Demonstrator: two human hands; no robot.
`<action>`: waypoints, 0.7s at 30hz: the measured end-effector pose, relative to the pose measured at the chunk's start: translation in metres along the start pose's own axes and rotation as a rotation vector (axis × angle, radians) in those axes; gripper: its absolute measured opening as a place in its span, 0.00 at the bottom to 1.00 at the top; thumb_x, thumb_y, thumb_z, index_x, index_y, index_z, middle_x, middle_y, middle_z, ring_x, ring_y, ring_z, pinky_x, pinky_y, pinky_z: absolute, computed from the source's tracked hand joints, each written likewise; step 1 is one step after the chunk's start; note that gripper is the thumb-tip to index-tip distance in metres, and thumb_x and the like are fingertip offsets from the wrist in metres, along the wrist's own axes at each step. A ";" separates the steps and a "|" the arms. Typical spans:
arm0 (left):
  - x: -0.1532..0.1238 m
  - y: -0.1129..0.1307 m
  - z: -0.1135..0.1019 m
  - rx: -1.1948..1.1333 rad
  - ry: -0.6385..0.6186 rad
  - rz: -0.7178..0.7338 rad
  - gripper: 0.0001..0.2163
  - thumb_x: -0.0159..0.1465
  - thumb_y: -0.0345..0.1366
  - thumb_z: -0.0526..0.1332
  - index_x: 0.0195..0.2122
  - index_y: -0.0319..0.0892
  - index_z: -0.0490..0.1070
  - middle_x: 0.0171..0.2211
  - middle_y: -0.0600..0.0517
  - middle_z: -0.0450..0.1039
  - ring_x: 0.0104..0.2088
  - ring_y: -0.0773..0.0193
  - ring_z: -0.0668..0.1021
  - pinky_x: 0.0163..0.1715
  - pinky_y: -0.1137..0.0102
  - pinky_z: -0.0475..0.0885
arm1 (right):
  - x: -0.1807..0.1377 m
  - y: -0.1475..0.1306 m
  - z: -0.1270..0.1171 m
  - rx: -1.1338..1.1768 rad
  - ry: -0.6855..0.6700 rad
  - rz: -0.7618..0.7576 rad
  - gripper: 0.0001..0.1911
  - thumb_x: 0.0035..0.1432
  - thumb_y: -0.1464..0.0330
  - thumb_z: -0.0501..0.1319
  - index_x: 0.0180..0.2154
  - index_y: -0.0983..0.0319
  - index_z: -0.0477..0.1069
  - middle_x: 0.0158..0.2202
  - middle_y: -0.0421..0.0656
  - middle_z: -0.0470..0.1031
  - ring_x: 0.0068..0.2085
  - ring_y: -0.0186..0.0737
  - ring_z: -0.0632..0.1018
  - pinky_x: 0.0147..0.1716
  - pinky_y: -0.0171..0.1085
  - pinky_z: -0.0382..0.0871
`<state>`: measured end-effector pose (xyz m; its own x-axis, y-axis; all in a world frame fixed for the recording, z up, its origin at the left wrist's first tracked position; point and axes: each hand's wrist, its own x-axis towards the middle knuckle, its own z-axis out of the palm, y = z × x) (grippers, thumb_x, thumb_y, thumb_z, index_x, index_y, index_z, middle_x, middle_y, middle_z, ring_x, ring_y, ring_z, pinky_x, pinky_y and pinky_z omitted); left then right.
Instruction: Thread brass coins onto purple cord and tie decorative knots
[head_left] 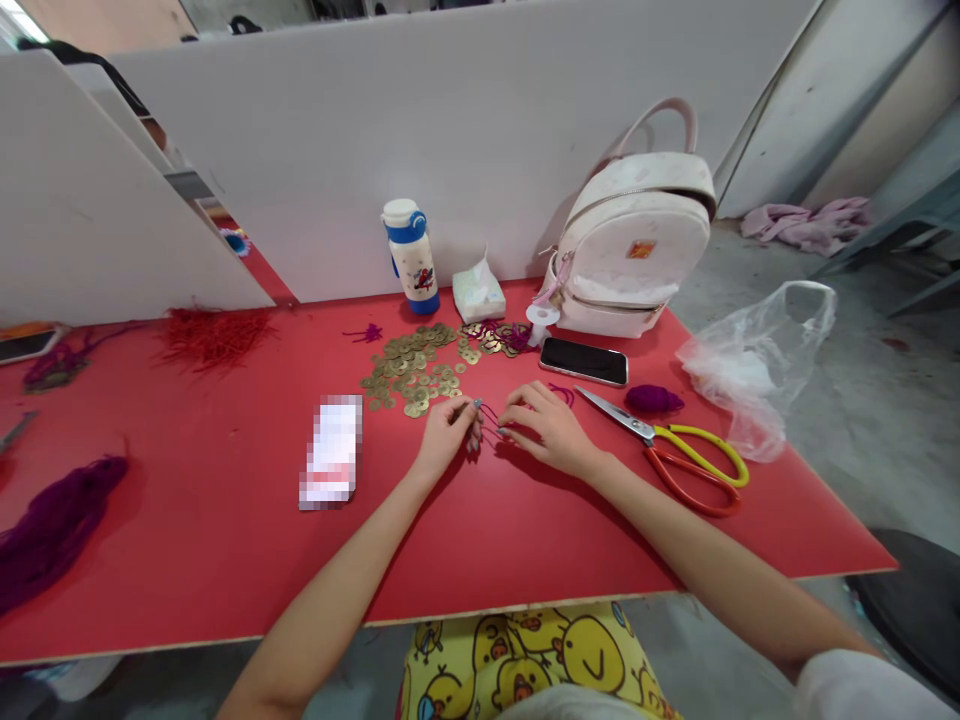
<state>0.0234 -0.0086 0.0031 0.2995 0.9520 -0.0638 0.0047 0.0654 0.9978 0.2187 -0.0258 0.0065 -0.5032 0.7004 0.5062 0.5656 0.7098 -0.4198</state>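
Observation:
My left hand (448,433) and my right hand (544,427) meet at the middle of the red table (525,530), fingers pinched together. Between them runs a thin purple cord (491,417), held by both hands just above the tabletop. A small metal piece shows at my left fingertips; what it is I cannot make out. Just behind my hands lies a loose heap of brass coins (411,372) with holes in them. More coins tangled with purple cord (499,338) lie further back.
Scissors (675,452) with yellow and red handles and a purple thread ball (652,399) lie right of my hands. A phone (583,360), white spool (541,322), bottle (411,256), tissue pack (478,293) and white backpack (634,250) stand behind. Plastic bag (750,365) at the right edge; purple yarn (52,525) and red threads (214,335) left.

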 end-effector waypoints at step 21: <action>-0.013 0.002 0.005 0.232 0.105 0.313 0.15 0.66 0.45 0.58 0.27 0.39 0.73 0.19 0.54 0.69 0.20 0.69 0.70 0.23 0.75 0.66 | 0.000 0.002 0.008 0.210 -0.031 0.061 0.13 0.69 0.65 0.52 0.36 0.62 0.72 0.33 0.46 0.75 0.35 0.41 0.70 0.35 0.39 0.63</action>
<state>0.0243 -0.0225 0.0064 0.2213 0.9415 0.2544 0.1476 -0.2902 0.9455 0.2143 -0.0242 -0.0003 -0.4943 0.7421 0.4528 0.4489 0.6639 -0.5981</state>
